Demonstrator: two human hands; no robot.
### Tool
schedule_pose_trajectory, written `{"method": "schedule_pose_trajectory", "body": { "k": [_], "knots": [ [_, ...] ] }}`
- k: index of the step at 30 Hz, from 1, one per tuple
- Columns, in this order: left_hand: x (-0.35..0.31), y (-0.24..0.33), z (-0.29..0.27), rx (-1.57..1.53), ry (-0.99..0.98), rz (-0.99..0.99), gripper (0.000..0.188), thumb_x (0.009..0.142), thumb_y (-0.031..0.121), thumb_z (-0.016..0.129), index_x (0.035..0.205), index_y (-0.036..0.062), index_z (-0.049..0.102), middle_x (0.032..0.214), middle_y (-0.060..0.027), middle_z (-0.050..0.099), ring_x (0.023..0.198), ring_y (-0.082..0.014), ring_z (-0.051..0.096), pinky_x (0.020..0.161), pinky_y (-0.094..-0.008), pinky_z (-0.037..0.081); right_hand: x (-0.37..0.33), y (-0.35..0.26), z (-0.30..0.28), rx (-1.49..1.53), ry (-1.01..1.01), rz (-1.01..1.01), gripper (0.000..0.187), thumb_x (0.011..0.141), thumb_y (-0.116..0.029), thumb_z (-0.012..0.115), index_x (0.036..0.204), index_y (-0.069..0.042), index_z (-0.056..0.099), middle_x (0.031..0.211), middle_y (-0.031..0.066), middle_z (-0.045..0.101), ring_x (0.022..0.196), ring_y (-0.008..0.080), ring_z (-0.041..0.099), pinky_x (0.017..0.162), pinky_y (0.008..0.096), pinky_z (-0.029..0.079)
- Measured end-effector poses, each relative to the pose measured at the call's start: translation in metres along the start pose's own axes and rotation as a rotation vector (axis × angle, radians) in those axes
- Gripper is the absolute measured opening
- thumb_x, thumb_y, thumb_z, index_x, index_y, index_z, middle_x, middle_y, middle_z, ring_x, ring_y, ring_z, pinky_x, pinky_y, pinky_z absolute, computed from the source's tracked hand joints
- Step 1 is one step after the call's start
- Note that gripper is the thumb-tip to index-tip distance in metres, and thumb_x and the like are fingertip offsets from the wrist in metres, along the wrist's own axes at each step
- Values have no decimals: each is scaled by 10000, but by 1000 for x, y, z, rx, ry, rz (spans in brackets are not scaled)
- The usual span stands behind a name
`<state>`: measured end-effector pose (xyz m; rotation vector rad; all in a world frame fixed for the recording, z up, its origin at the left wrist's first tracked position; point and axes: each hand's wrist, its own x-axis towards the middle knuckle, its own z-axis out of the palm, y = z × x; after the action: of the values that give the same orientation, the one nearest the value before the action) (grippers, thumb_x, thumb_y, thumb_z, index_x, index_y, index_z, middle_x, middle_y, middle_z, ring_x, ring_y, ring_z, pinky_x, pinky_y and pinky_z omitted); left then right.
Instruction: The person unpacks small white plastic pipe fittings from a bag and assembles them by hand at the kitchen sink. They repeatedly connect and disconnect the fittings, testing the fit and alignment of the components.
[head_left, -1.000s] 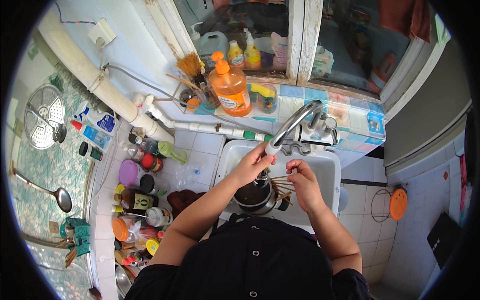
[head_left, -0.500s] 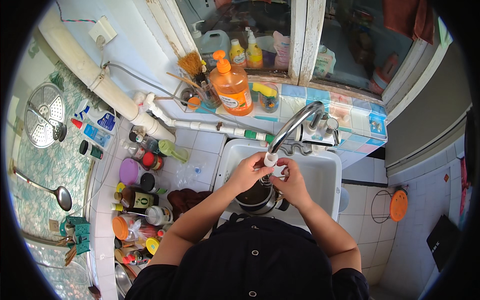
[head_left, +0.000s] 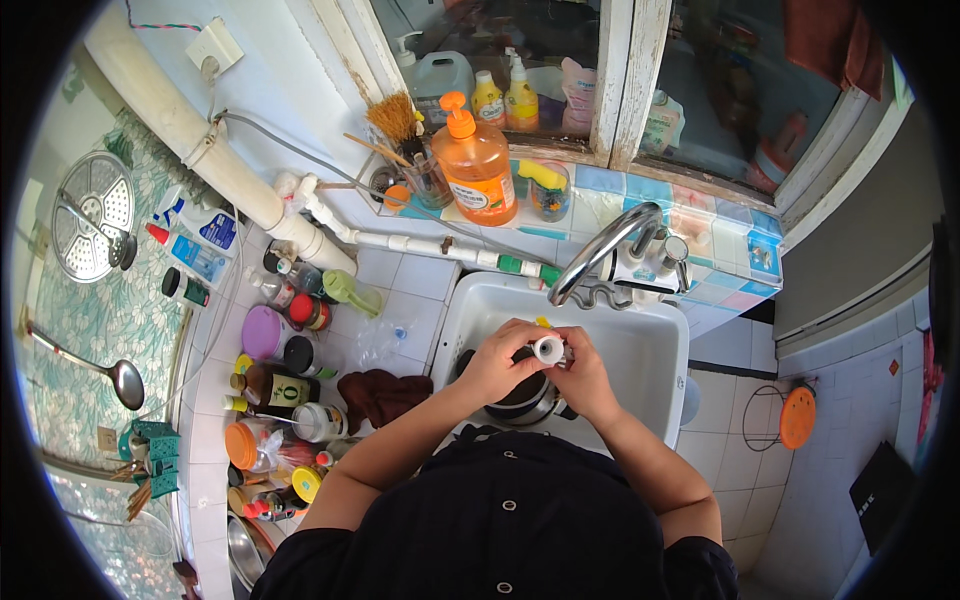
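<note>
Both my hands are together above the sink [head_left: 650, 370], in front of the faucet [head_left: 610, 245]. Between them is a white hollow tube [head_left: 548, 350], its round open end facing up toward me. My left hand [head_left: 497, 365] grips it from the left, and my right hand [head_left: 582, 378] closes on its right side. A small yellow bit [head_left: 543, 322] shows just beyond the fingers; what it belongs to is hidden. Under my hands a dark-lined pot [head_left: 520, 412] stands in the sink, partly covered by them.
An orange pump bottle [head_left: 474, 170] and a glass with a yellow sponge [head_left: 545, 190] stand on the tiled ledge. Left of the sink lie a dark brown cloth [head_left: 385, 398] and a clear plastic bag [head_left: 378, 340]. Several jars and bottles [head_left: 280, 390] crowd the counter further left.
The white tube has come down and away from the faucet's spout toward me, its open end tipped more toward me. The metal wires seen below it earlier are now hidden.
</note>
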<state>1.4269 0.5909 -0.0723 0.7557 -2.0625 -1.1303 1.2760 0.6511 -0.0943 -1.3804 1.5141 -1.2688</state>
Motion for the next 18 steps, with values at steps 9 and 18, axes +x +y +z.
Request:
{"method": "schedule_pose_trajectory", "body": {
  "k": [9,18],
  "knots": [
    [0,2,1,35,6,41,250,777,107,687,1017,76,625,992,-77,630,959,-240,583,830,-330,468,0,-1,-3,24,-1,-17,338,683,10,683,998,-16,565,1003,129,564,923,290,565,781,346,475],
    [-2,11,0,-194,-45,-92,360,781,68,679,1117,59,552,1061,-91,593,960,-226,579,853,-314,455,-1,7,-7,-166,-39,-141,229,712,-19,678,938,-21,642,921,127,617,871,290,581,747,372,482]
  ]
}}
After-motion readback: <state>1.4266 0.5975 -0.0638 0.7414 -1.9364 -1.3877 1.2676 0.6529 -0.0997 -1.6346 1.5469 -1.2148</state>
